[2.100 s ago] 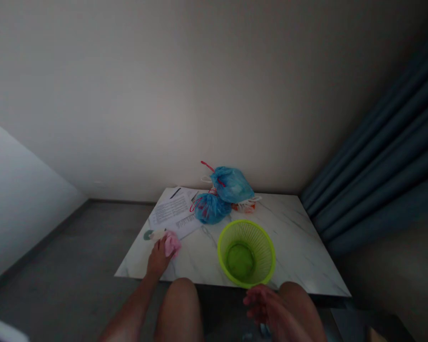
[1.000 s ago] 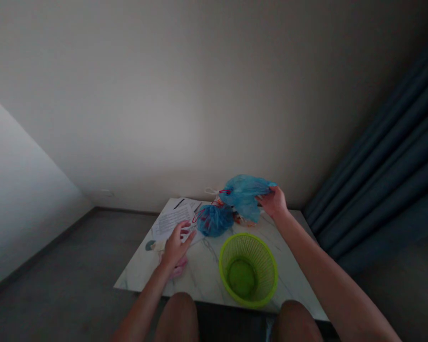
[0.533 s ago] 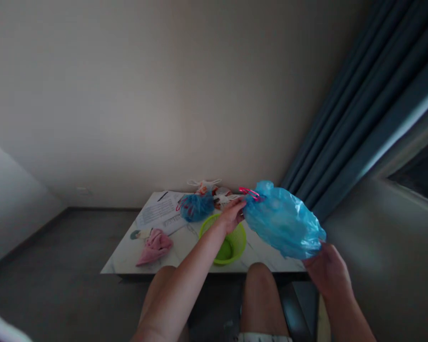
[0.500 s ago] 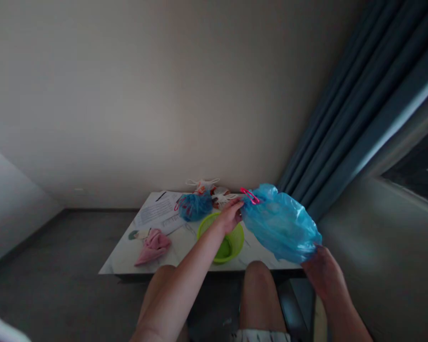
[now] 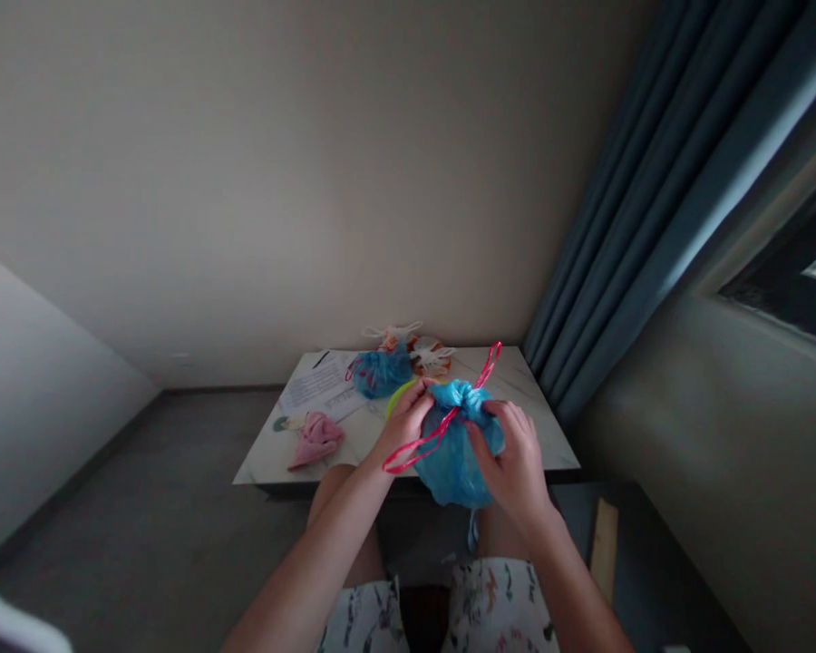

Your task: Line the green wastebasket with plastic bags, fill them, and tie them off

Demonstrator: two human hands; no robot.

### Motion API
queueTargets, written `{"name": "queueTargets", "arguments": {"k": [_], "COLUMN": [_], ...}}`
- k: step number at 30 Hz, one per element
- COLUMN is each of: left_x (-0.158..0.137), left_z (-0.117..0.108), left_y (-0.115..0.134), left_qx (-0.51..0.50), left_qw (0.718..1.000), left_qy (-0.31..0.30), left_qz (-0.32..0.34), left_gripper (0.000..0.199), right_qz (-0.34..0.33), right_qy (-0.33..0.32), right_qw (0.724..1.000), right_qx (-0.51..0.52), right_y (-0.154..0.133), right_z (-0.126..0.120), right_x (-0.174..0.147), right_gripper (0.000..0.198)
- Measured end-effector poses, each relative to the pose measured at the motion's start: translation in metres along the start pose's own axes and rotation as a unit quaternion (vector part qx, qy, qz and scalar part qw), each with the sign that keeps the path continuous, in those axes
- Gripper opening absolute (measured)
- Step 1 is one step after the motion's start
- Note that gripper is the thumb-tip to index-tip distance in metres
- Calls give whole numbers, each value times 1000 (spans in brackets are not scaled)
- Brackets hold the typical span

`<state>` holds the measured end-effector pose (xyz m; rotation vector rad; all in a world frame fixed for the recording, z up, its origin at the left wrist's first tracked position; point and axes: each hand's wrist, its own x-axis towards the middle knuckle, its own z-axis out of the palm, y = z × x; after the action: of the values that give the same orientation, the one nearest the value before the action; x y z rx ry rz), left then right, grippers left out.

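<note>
A blue plastic drawstring bag [image 5: 454, 462] hangs between my hands above the near edge of the table, its neck gathered and pink drawstring loops sticking out on two sides. My left hand [image 5: 412, 413] grips the left side of the gathered neck, fingers curled. On the right side, my right hand [image 5: 513, 444] has thumb and fingers closed on the bag just below the neck. Behind the bag and my left hand, only a sliver of the green basket [image 5: 399, 396] shows. What is inside the bag cannot be made out.
The white marbled table [image 5: 360, 440] bears a pink cloth [image 5: 317, 438], printed papers [image 5: 321, 390], another tied blue bag [image 5: 382, 372] and white-and-orange tied bags [image 5: 432, 356] at the back. A blue curtain [image 5: 626, 227] hangs at right. A wooden strip [image 5: 604, 549] lies lower right.
The blue bag has come from the right to in front of me and now hangs upright, with its drawstring loops pulled out. My right hand has moved from the bag's far end to its neck.
</note>
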<state>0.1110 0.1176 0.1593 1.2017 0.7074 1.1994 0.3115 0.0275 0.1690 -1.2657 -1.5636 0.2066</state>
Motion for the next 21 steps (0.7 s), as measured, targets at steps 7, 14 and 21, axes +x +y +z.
{"name": "queueTargets", "arguments": {"k": [7, 14, 21], "left_x": [-63, -71, -67], "left_z": [-32, -58, -79], "left_y": [54, 27, 12], "left_qx": [271, 278, 251], "left_qw": [947, 930, 919], "left_qy": [-64, 142, 229], "left_qz": [158, 193, 199], "left_gripper": [53, 23, 30], "right_qz": [-8, 11, 85], "right_qy": [-126, -98, -24], "right_qw": [981, 971, 961], "right_qx": [148, 217, 263], "right_y": [-17, -21, -10], "right_z": [27, 28, 34], "right_x": [-2, -8, -27], "right_gripper": [7, 17, 24]}}
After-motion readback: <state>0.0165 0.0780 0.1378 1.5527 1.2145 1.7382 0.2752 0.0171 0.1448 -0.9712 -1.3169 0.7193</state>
